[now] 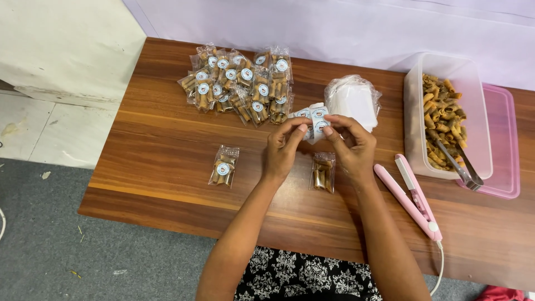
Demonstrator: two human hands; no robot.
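My left hand (283,147) and my right hand (351,146) are raised together over the wooden table (167,150). Both pinch a white strip of round stickers (314,118) between thumb and fingertips. Directly below them lies a small clear packet of brown snack rolls (322,172) with no sticker on it. To the left lies a single packet with a round sticker (224,165). A heap of several stickered packets (241,83) rests at the back of the table.
A clear tub of brown snack rolls (446,114) with metal tongs (461,165) stands at the right on a pink lid (504,145). A pink clamp-style heat tool (411,195) with a cord lies beside it. A stack of clear bags (353,100) sits behind my hands.
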